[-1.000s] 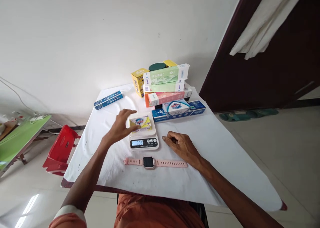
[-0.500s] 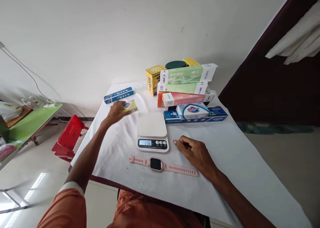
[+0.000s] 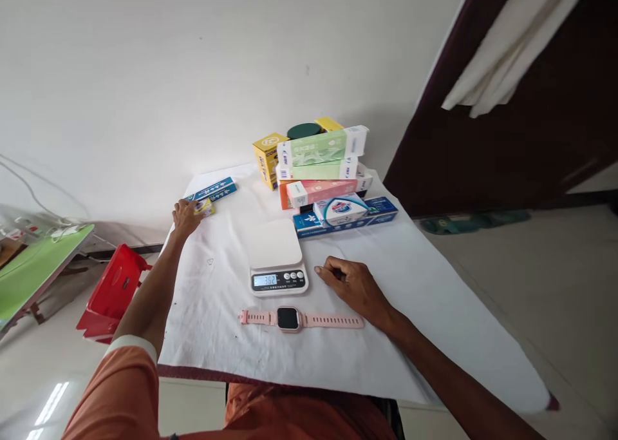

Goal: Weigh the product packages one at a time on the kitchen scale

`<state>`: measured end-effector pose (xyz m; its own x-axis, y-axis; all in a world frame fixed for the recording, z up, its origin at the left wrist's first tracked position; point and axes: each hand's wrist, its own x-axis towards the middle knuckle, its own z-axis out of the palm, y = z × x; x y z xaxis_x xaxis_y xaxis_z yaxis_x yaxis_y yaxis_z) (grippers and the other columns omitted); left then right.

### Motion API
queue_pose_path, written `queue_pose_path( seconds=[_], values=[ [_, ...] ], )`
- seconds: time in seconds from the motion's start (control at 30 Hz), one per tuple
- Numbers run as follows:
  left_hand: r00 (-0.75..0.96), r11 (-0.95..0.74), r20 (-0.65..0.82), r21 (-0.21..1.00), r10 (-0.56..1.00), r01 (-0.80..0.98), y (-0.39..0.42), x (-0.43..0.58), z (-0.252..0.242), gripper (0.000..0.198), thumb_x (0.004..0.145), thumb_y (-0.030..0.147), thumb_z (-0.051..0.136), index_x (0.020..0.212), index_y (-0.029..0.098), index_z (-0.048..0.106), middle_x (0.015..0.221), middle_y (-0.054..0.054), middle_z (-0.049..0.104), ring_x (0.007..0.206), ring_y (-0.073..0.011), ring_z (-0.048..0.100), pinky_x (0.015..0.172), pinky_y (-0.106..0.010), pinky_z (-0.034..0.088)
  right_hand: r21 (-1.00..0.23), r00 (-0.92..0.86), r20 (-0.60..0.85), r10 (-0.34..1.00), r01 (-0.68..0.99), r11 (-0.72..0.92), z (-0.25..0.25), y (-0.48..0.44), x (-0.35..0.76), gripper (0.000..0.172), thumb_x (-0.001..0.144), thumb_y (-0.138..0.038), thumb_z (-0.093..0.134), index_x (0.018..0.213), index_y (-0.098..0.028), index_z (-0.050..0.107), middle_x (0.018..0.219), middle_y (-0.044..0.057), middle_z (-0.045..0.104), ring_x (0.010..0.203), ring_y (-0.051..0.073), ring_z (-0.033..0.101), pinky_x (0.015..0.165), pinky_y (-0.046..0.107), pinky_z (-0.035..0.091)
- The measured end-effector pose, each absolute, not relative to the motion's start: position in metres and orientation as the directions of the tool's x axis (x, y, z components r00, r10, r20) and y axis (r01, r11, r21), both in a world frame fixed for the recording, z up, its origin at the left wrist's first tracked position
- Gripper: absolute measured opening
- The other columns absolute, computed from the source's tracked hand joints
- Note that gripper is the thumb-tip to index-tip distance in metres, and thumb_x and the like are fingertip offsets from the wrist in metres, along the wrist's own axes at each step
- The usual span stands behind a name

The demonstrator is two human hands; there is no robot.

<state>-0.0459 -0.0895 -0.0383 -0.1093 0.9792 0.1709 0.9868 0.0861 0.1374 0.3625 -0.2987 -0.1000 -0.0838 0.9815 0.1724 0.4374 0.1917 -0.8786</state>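
Note:
At the table's far left, my left hand [image 3: 186, 218] is closed round the end of a small yellow soap box [image 3: 205, 208], which lies against the blue toothpaste boxes [image 3: 217, 189]. The fingers partly cover the yellow box. My right hand [image 3: 355, 290] rests on the white cloth, fingers loosely curled, with nothing seen in it. Between the hands stands a white kitchen scale [image 3: 275, 243], its plate bare and its display lit with digits. A pink-strapped smartwatch [image 3: 288, 319] lies stretched out in front of the scale, its strap end near my right wrist.
Behind the scale, green toothpaste boxes [image 3: 321, 147], a pink box [image 3: 323, 192], a white soap box [image 3: 340, 209] and a blue box [image 3: 381, 211] are piled up. A yellow box [image 3: 270, 160] stands beside them. A red chair [image 3: 113, 292] and green table [image 3: 46, 259] are left.
My left hand has carried the yellow soap box left, from near the scale to the blue boxes. The view has shifted right. My right hand stays at rest; the scale's digits differ.

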Motion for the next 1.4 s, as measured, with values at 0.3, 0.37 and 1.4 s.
queue_pose_path(
  seconds=[0.3,0.37,1.4],
  values=[
    [0.324,-0.423,0.366,0.235,0.873,0.875,-0.122,0.08,-0.001,0.044,0.091,0.041,0.062,0.13,0.021,0.058,0.131,-0.015,0.057,0.107,-0.0292,0.063,0.098,-0.046,0.05,-0.886,-0.085,0.194,0.977,0.411,0.212,-0.098,-0.296,0.362,0.04,0.091,-0.043,0.054,0.062,-0.022,0.037,0.058,-0.005,0.039,0.057,0.011,0.036,0.057,0.027,0.029],
    [0.531,-0.624,0.359,0.229,0.767,0.747,-0.141,0.131,0.007,0.04,0.094,0.048,0.061,0.124,0.022,0.061,0.122,-0.012,0.06,0.1,-0.0256,0.065,0.093,-0.043,0.052,-0.892,-0.083,0.199,0.977,0.398,0.215,-0.099,-0.296,0.362,0.038,0.091,-0.041,0.054,0.062,-0.022,0.039,0.058,-0.005,0.041,0.058,0.011,0.037,0.058,0.027,0.03],
    [0.616,-0.632,0.182,0.044,0.767,0.774,-0.042,0.267,0.089,0.081,0.082,0.062,0.072,0.148,0.024,0.048,0.144,-0.015,0.055,0.136,-0.0397,0.045,0.113,-0.057,0.032,-0.876,-0.09,0.242,0.966,0.409,0.257,-0.103,-0.295,0.364,0.035,0.088,-0.038,0.053,0.062,-0.022,0.035,0.057,-0.005,0.039,0.057,0.011,0.036,0.059,0.027,0.028]
  ],
)
